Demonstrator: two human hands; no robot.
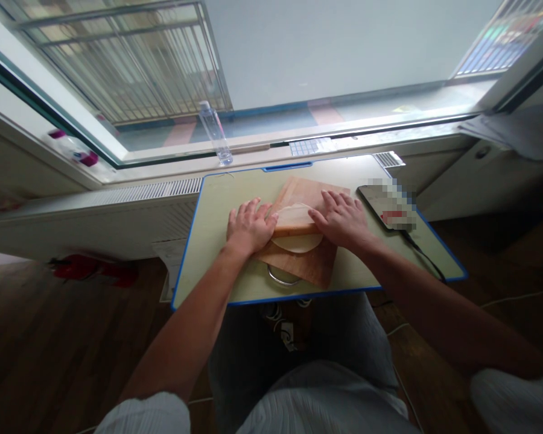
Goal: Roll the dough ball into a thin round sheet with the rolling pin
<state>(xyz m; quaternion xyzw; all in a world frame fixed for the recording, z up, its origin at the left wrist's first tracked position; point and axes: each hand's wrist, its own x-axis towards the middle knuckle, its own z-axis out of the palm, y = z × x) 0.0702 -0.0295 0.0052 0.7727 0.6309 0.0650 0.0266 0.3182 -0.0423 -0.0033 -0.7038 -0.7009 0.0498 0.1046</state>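
Note:
A wooden rolling pin [297,229] lies crosswise over a thin, pale round sheet of dough [300,243], which shows on both sides of it. Under the dough is a wooden cutting board [319,269], turned at an angle, with a metal handle [283,277] at its near edge. My left hand [250,227] rests on the pin's left end, palm down, fingers stretched forward. On the right end lies my right hand [342,218], flat with its fingers spread and thumb pointing inward. Both palms cover the pin's ends.
The blue-edged small table [217,253] carries the board and a phone [382,205] with a cable [420,250] at right. Behind it, a clear bottle [216,135] stands on the windowsill [248,158]. A radiator [158,191] runs below the window. Papers [520,132] lie at far right.

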